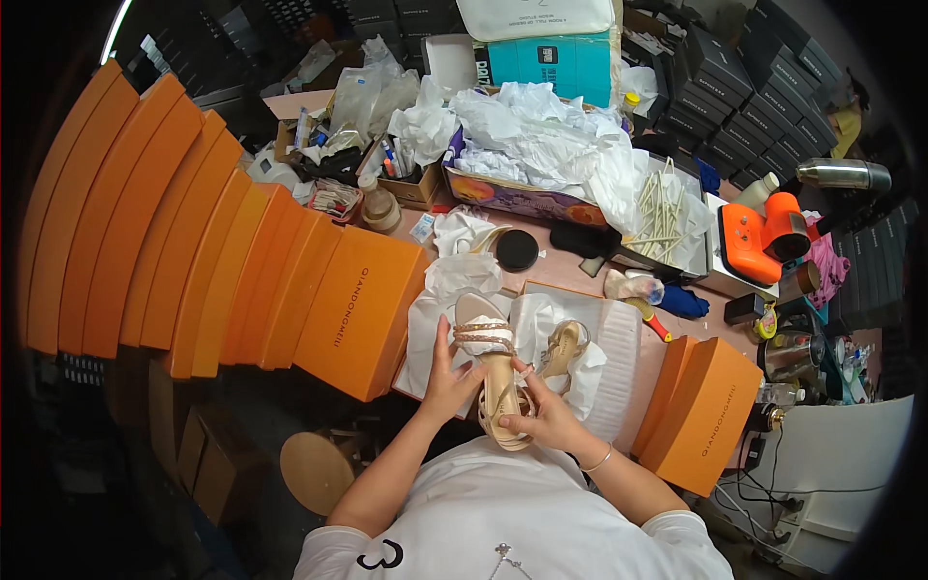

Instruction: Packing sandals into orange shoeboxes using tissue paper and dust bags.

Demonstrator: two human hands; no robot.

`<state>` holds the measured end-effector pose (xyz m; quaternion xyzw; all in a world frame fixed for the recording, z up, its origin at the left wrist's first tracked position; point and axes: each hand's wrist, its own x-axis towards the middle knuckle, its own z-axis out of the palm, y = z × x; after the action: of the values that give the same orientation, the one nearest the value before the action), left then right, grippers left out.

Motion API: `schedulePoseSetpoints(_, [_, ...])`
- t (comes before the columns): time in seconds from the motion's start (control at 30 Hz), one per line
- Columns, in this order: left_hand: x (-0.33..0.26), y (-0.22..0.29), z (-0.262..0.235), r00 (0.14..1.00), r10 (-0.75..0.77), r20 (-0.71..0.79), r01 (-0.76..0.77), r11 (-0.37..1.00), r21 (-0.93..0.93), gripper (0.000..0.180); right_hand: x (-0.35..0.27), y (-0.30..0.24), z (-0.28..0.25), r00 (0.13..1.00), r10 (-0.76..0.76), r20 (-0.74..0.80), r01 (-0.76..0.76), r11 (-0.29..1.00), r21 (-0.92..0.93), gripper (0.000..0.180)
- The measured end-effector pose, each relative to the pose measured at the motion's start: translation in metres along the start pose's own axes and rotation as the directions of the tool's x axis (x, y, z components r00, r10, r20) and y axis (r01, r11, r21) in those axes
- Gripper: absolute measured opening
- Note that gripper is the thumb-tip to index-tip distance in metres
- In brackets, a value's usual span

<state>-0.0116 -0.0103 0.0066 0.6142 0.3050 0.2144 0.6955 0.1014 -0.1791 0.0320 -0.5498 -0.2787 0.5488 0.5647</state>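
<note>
Fingers of my left hand [447,380] and right hand [546,416] grasp a beige sandal [495,372] over its open box [619,372]; I judge packing underway, lowering it beside its mate [564,346] next.

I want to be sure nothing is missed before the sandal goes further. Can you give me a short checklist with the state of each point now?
1. Both hands on the sandal: ok. The left hand is at its side, the right hand holds the heel end.
2. Sandal stuffed with white paper at the toe: ok, paper shows under the front strap.
3. Second sandal ready: ok, it lies in the open box on white tissue.
4. Ankle strap fastened: cannot tell, the right hand covers it.
5. Free space beside the box: not ok, a black round lid and crumpled paper lie close behind it.
</note>
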Motion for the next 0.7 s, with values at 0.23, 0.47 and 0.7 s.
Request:
schedulePoseSetpoints(0.23, [-0.001, -0.007, 0.018, 0.999, 0.012, -0.050, -0.030, 0.923, -0.383, 0.075, -0.003, -0.004, 0.010, 0.999, 0.052, -0.002, -0.050, 0.970, 0.239, 0.075])
schedulePoseSetpoints(0.47, [-0.005, -0.013, 0.024, 0.888, -0.371, 0.269, 0.444, 0.549, -0.708, 0.041, -0.015, -0.008, -0.023, 0.997, 0.077, -0.012, -0.067, 0.925, 0.375, 0.062])
schedulePoseSetpoints(0.7, [-0.011, -0.009, 0.041, 0.904, -0.413, 0.108, 0.361, 0.606, -0.709, 0.043, -0.003, -0.003, -0.010, 0.982, -0.161, -0.098, 0.131, 0.956, -0.263, 0.096])
